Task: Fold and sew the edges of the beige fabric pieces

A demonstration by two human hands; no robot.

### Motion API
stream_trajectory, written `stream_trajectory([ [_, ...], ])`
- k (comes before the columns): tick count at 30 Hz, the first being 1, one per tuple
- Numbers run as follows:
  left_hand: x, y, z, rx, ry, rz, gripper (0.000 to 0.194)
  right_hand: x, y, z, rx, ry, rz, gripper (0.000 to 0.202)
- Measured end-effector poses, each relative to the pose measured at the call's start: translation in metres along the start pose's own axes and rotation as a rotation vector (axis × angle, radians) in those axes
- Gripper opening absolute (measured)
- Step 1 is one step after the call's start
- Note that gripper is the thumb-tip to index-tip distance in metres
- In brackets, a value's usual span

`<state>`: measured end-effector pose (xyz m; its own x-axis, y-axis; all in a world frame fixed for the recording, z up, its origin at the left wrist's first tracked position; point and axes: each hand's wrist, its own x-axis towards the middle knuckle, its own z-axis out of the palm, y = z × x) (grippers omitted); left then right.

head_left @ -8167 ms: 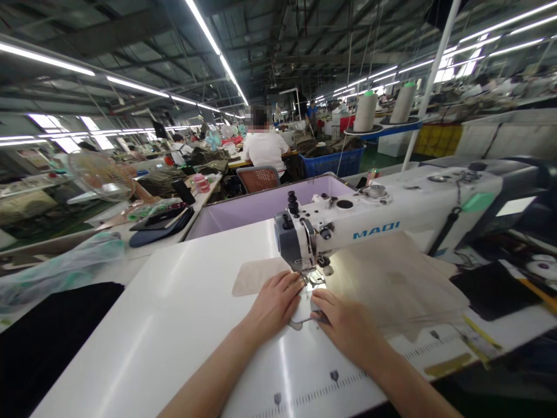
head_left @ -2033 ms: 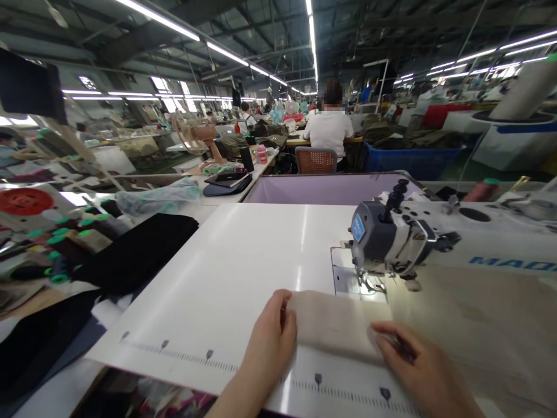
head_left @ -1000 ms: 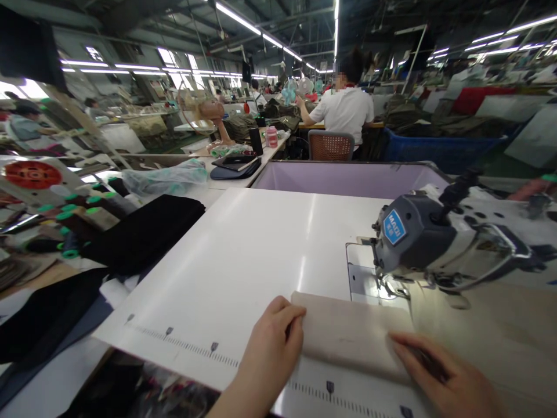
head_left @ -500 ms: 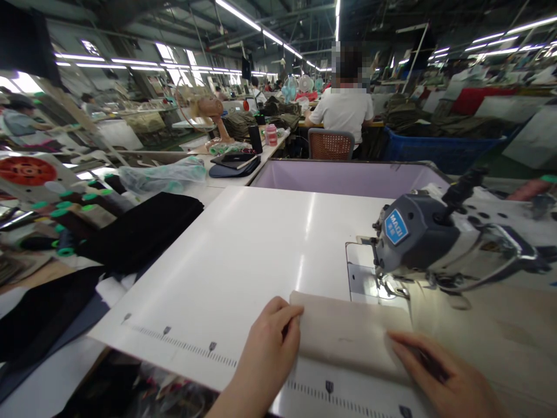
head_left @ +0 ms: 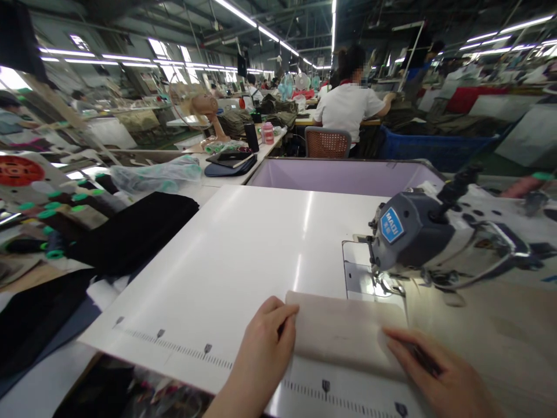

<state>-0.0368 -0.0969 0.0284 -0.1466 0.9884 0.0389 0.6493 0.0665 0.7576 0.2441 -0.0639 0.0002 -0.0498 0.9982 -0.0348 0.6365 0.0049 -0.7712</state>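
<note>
In the head view, beige fabric (head_left: pixel 339 334) lies near the front edge of the worktop (head_left: pixel 243 249), its left end pinched by the left hand (head_left: pixel 267 339); the right hand (head_left: pixel 435 368) touches its right end, grip unclear. Light, even tension should prevent creases.

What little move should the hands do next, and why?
Probably ease the beige cloth forward to the lit presser foot: the left hand pinches its left edge, the right hand is at its right end, and the cloth lies just short of the foot.
</note>
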Motion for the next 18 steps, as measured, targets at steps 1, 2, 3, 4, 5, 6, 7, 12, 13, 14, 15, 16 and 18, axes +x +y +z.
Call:
stream_trajectory([
  [1,0.001,0.0,-0.001,0.011,-0.006,0.001,0.036,0.0,0.0,0.0,0.005,-0.004,-0.003,0.031],
  [2,0.002,0.001,-0.001,0.023,-0.01,0.003,0.036,0.001,-0.001,0.0,0.008,-0.002,-0.007,0.03],
  [3,0.003,0.001,-0.002,0.035,-0.013,0.004,0.036,0.001,-0.002,0.0,0.012,0.005,-0.01,0.029],
  [4,0.004,0.001,-0.003,0.045,-0.016,0.007,0.037,0.001,-0.004,0.0,0.021,0.023,-0.011,0.028],
  [5,0.006,0.002,-0.004,0.055,-0.018,0.012,0.037,0.001,-0.006,0.0,0.033,0.037,-0.013,0.029],
  [6,0.007,0.002,-0.005,0.061,-0.021,0.021,0.037,0.001,-0.008,-0.001,0.044,0.04,-0.014,0.029],
  [7,0.009,0.001,-0.006,0.066,-0.023,0.031,0.037,0.001,-0.01,-0.001,0.052,0.032,-0.015,0.03],
  [12,0.014,-0.003,-0.011,0.092,-0.028,0.074,0.034,0.004,-0.019,-0.004,0.079,-0.06,0.01,0.032],
  [13,0.014,-0.004,-0.011,0.101,-0.031,0.08,0.033,0.005,-0.02,-0.005,0.076,-0.075,0.022,0.032],
  [14,0.014,-0.006,-0.012,0.111,-0.035,0.086,0.033,0.006,-0.021,-0.006,0.069,-0.088,0.032,0.031],
  [15,0.014,-0.008,-0.013,0.122,-0.039,0.092,0.032,0.007,-0.021,-0.006,0.06,-0.099,0.04,0.031],
  [16,0.015,-0.01,-0.013,0.134,-0.043,0.098,0.031,0.008,-0.022,-0.007,0.051,-0.11,0.045,0.031],
  [18,0.015,-0.013,-0.014,0.157,-0.05,0.107,0.029,0.01,-0.022,-0.008,0.045,-0.136,0.048,0.03],
])
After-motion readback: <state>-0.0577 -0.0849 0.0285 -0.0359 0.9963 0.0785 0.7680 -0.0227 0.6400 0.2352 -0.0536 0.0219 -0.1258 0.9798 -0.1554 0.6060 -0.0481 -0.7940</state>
